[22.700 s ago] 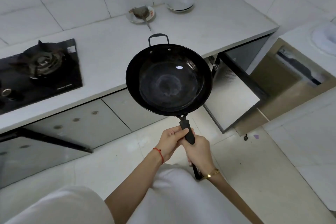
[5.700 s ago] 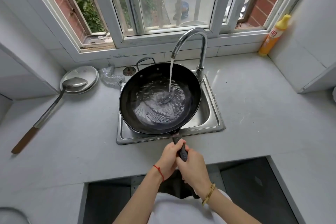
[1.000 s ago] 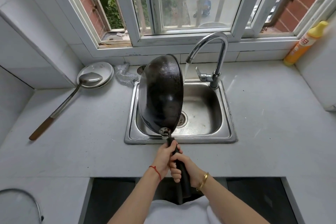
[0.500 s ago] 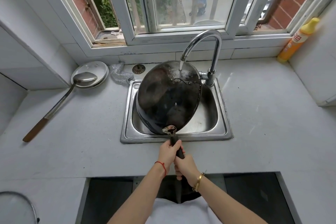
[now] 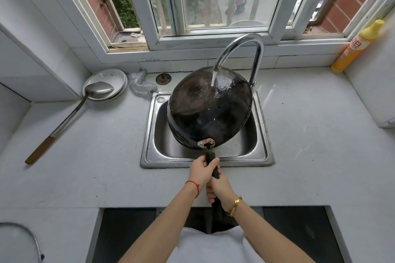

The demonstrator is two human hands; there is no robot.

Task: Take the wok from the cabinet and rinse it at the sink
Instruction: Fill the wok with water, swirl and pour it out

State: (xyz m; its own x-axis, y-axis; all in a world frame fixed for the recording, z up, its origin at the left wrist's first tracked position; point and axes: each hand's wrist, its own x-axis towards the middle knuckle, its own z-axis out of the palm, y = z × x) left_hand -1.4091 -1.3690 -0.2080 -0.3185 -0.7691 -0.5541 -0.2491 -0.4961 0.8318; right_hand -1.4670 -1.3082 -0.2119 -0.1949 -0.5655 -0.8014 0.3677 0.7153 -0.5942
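wok upturned over steel sink in grey counter, both hands' grip clenched on its handle.

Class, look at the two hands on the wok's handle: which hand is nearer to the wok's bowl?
The left hand. It grips the handle just below the wok, near the bracket. The right hand grips farther down the handle, closer to the person's body.
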